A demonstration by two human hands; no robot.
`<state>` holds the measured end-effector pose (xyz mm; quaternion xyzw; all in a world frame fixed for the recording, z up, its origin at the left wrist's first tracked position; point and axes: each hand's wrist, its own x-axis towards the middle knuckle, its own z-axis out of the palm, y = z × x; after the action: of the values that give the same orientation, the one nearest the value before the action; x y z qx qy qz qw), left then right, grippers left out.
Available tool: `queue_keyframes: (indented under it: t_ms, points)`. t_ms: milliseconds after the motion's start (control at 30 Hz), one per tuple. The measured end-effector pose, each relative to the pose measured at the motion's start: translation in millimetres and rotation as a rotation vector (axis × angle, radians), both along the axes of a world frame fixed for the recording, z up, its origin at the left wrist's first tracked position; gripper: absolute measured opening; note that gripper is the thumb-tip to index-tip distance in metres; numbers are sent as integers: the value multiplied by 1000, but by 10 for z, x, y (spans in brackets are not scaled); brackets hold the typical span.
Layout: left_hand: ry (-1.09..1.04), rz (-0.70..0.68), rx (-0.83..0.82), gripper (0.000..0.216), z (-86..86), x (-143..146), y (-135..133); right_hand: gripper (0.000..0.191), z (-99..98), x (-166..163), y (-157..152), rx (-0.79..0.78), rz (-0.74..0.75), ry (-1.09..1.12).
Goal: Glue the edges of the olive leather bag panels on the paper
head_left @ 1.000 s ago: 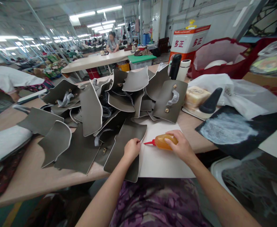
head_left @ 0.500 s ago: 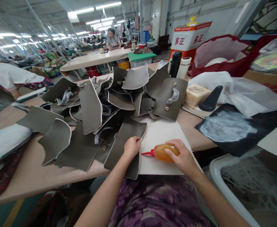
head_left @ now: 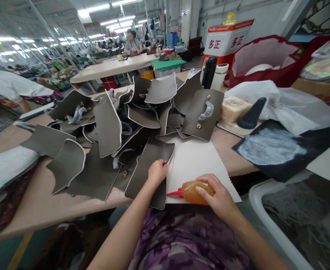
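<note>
Our left hand [head_left: 157, 171] presses down grey leather piece [head_left: 150, 165], fingers curled. Our right hand [head_left: 218, 197] squeezes orange glue bottle [head_left: 193, 191], red tip over white board [head_left: 195, 161].

A heap of grey-green leather pieces [head_left: 120, 123] with pale edges and brass studs covers the middle of a wooden tabletop [head_left: 35, 210]. To the right sit a black conical tool [head_left: 251, 114], a yellowish block [head_left: 232, 107], a black board smeared with white [head_left: 274, 148], crumpled white plastic bags [head_left: 288, 107], a red bag [head_left: 266, 63], a black flask [head_left: 209, 73] and a white cup [head_left: 220, 75]. Farther back, a person in grey [head_left: 133, 43] sits at another long table [head_left: 114, 69], and a person in white [head_left: 15, 90] leans in at far left.
</note>
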<state>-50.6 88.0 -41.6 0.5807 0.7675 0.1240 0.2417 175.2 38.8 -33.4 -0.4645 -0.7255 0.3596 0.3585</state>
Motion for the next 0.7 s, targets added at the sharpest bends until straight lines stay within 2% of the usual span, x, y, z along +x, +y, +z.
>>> queue_keyframes:
  t_ms: [233,367,467,600,700]
  points:
    - [21,-13,3,28,4,14,-13,16,20,-5,-4,-139,15,36]
    - [48,-38,27,27,-22,11,-30,23,14,121,178,-353,-62,118]
    - [75,-71,45,28,-54,1,-46,29,-33,264,338,-549,-158,360]
    - [134,-169,79,29,-55,2,-84,25,-133,368,495,-759,-303,832]
    - [203,-290,98,27,-11,12,-112,25,-197,330,559,-914,-274,1180]
